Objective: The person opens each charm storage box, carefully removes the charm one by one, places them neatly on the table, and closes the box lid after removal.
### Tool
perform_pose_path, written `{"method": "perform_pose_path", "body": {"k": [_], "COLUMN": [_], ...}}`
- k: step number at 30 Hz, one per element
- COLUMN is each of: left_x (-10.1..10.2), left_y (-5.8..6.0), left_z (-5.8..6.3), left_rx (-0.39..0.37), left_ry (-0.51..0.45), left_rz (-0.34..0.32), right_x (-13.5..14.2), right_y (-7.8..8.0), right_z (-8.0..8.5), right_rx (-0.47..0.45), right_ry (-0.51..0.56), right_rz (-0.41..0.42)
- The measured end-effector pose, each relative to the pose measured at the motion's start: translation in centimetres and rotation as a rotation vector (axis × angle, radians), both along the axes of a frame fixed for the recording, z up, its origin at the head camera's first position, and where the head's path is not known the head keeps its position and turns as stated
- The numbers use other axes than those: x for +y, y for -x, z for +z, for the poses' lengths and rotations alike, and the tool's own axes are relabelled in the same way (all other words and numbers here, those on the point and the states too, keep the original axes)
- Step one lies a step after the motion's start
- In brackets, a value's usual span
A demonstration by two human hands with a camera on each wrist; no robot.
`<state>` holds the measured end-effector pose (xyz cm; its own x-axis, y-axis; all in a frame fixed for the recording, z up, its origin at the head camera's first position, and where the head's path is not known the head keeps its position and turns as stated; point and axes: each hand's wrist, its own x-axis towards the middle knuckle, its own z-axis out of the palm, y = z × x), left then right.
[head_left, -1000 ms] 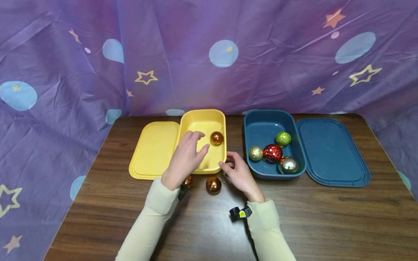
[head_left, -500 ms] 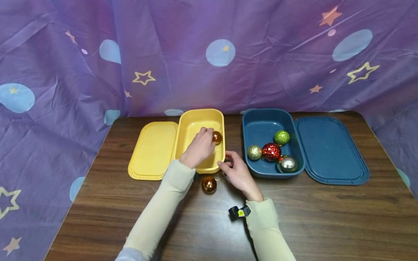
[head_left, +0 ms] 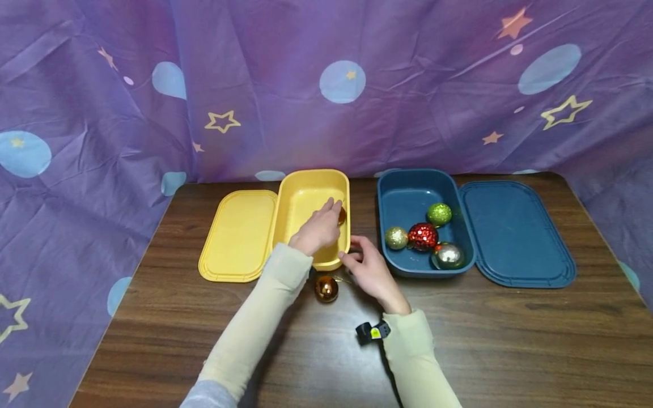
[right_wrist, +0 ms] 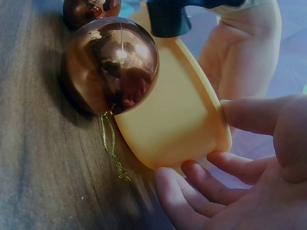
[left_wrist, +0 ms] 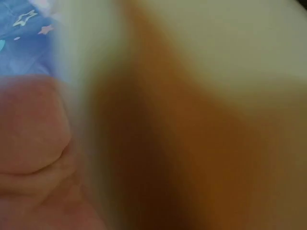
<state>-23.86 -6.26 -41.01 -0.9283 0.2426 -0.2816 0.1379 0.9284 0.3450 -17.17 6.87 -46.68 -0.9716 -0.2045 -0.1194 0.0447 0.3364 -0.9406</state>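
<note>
My left hand [head_left: 318,228] reaches into the yellow box [head_left: 293,195], its fingers over a copper Christmas ball [head_left: 342,216] by the right wall. They mostly cover that ball, and whether they pinch it is unclear. In the left wrist view, a blurred pale and orange-brown shape blocks much of the view beside the palm [left_wrist: 31,129]. My right hand [head_left: 372,271] holds the box's near right corner, thumb [right_wrist: 249,115] at the rim and fingers along the outer wall. Another copper ball [right_wrist: 112,67] with a gold string lies on the table before the box; behind it is one more [right_wrist: 91,10].
A blue box [head_left: 408,198] stands to the right, holding green, red, pale gold and silver balls. Its blue lid [head_left: 517,232] lies to its right. The yellow lid [head_left: 240,232] lies left of the yellow box. A purple cloth [head_left: 285,68] hangs behind the table.
My left hand has moved rightward across the yellow box, onto the copper ball inside. The left sleeve now covers the table's left copper ball. My right hand has stayed at the corner.
</note>
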Motion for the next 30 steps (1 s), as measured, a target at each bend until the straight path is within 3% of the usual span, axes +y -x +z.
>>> {"method": "perform_pose_path", "body": {"k": [4,14,23,30], "left_x": [-0.1,0.0,-0.2,-0.6], "left_y": [-0.2,-0.5,-0.9,-1.4], "left_z": [-0.6,-1.6,-2.2,-1.9], "left_rx": [0.019,0.157,0.138,0.151], "left_ry": [0.01,-0.052,-0.079,-0.114], "left_rz": [0.001,0.054,0.09,0.103], "right_x": [0.0,0.0,-0.1,-0.1], "right_y": [0.0,0.1,0.0,0.1], "right_z": [0.0,-0.2,-0.1,-0.2], "right_rx": [0.002,0.008,0.005,0.048], "right_ry": [0.004,0.003,0.007,-0.002], "right_rz": [0.001,-0.009,-0.016,-0.022]}}
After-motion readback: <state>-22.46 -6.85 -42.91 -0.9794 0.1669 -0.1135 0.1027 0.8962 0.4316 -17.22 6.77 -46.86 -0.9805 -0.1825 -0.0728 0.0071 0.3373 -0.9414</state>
